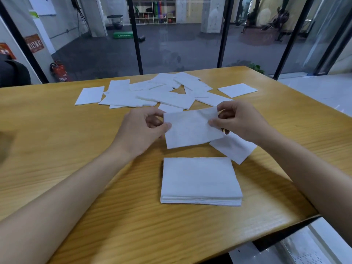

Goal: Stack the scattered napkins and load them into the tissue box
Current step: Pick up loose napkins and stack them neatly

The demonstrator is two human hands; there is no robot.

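Note:
A white napkin [190,129] hangs in the air over the wooden table [57,130]. My left hand [142,130] pinches its left edge and my right hand [240,121] pinches its upper right corner. Below it, near the front of the table, lies a neat stack of napkins [200,180]. One loose napkin [233,149] lies under my right hand, just right of the stack's far corner. Several scattered napkins [152,94] cover the far middle of the table. No tissue box is in view.
Single napkins lie apart at the far left [89,95] and far right [237,89] of the pile. The table's right edge runs diagonally close to my right forearm. Glass panels with black frames [135,35] stand behind the table.

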